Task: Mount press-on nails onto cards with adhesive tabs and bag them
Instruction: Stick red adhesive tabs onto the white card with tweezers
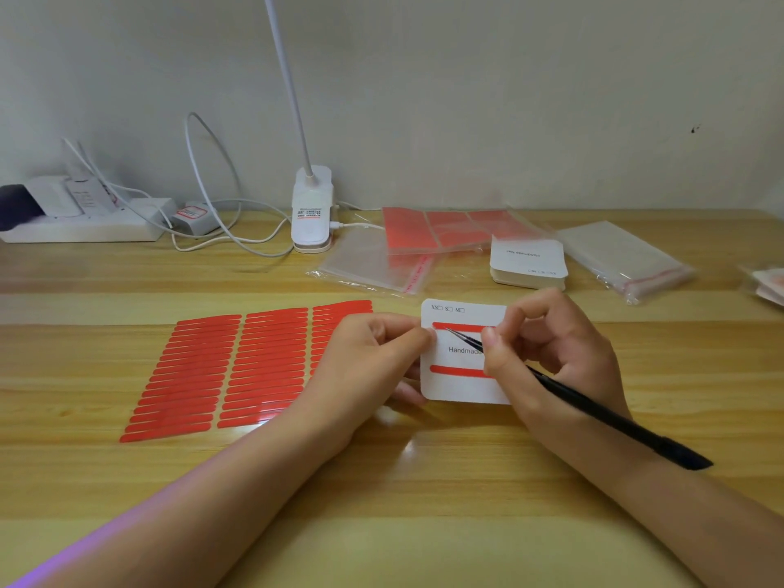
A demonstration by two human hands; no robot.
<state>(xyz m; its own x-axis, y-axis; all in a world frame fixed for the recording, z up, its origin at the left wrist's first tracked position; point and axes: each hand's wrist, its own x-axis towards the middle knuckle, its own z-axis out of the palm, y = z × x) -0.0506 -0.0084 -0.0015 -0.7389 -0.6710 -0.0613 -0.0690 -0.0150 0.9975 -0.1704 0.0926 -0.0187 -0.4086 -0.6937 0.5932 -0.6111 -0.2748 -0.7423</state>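
A white clip lamp (pixel 312 214) stands on the wooden desk (pixel 382 502) by the grey wall (pixel 466 99); left of it lie a power strip (pixel 85 224) with plugged chargers and looping white cables (pixel 212 180)

Wooden table (pixel 424 524). White card (pixel 458 384) printed "Handmade", two red adhesive strips (pixel 456 369) across it, pinched at its left edge by the left hand (pixel 373 354). Right hand (pixel 560 345) grips black tweezers (pixel 594 411), tips on the upper strip. Left of the card: sheet of red adhesive strips (pixel 220 371) in three columns. Behind: stack of cards (pixel 528 261), clear bags (pixel 373 261), clip lamp (pixel 312 210), power strip (pixel 85 229).
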